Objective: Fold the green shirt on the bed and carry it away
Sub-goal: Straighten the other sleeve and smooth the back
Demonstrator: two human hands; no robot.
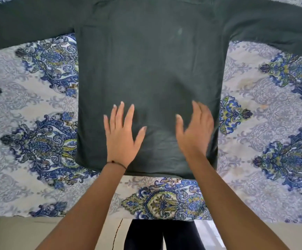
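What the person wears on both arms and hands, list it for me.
No sleeves show: the left arm and right arm are bare down to the frame edge. A thin dark cord bracelet with a small red bead circles the left wrist. The left hand has no rings or gloves; the right hand is blurred, and none are seen.

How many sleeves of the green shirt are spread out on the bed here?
2. One sleeve reaches toward the frame's left edge, the other sleeve toward its right edge; both continue out of frame.

Blue-white paisley-covered bed [29, 109]; pale floor [20, 235] at near edge, thin dark crack [117, 233].
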